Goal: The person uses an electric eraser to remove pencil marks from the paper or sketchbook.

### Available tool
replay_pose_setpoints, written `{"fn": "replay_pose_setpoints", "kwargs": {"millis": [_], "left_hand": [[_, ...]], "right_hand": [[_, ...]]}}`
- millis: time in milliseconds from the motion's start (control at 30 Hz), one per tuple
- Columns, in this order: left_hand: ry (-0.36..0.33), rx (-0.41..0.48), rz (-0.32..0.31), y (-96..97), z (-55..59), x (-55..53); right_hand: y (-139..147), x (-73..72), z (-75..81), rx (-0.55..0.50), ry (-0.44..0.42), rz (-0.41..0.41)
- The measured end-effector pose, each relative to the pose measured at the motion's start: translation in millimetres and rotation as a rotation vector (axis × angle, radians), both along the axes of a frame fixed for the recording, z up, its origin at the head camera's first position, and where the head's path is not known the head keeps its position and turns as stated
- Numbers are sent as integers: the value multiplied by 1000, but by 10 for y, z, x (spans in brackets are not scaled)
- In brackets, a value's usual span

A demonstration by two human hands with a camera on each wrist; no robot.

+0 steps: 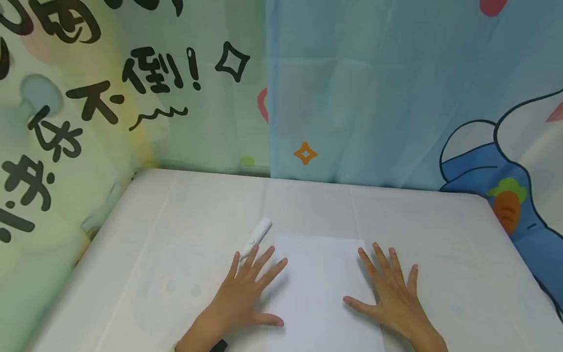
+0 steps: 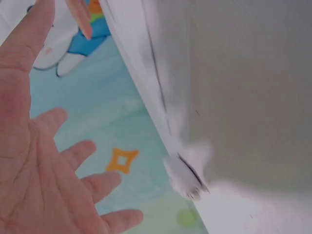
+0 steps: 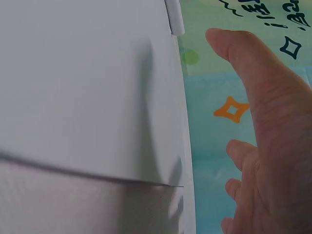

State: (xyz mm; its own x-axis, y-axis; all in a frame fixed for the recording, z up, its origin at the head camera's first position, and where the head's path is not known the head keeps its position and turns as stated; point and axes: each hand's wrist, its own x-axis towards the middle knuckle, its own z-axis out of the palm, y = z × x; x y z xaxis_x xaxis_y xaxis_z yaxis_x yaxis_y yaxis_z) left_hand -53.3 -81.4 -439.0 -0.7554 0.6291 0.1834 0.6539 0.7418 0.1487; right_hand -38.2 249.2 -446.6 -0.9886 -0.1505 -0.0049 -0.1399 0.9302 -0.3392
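Observation:
A blank white sheet of paper (image 1: pixel 325 288) lies on the white-covered table. My left hand (image 1: pixel 242 298) hovers at the sheet's left side, fingers spread, its thumb over the left edge. At the right edge, my right hand (image 1: pixel 396 300) is also spread, thumb and index finger reaching over the paper. Both hands hold nothing; the wrist views show palm and fingers raised off the surface. Just beyond the left fingertips lies a slim white stick-shaped tool (image 1: pixel 260 231) with a small round button. Its near end is partly hidden by the fingers, and its exact kind is unclear.
The white tablecloth (image 1: pixel 198 210) has faint fold lines. Behind the table hangs a printed curtain (image 1: pixel 352 98), green on the left with black characters, blue on the right with a cartoon figure and carrot. A small black piece (image 1: pixel 219 346) shows by the left wrist.

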Motion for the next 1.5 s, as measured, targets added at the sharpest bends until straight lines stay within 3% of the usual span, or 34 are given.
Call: {"fn": "replay_pose_setpoints", "kwargs": {"millis": [200,367,467,600,933,1300,1500], "left_hand": [[-44,-93,-129,87,34,95],[-137,-123,-172,113,13,174],[-197,-128,-168,115,-9,199],[-227,-160,-157,128,-33,199],[-289,-134,-139,131,-25,193],[-348,-101,-128,131,-70,195],[-339,-106,-138,115,-93,181]], "right_hand": [[-43,-72,23,-87,47,53],[-114,-129,80,-126,66,72],[-162,-164,110,-156,57,60],[-218,-240,123,-198,65,68],[-298,-481,106,-267,205,217],[-641,-784,72,-248,141,385],[-822,-1017,65,-342,81,439]]}}
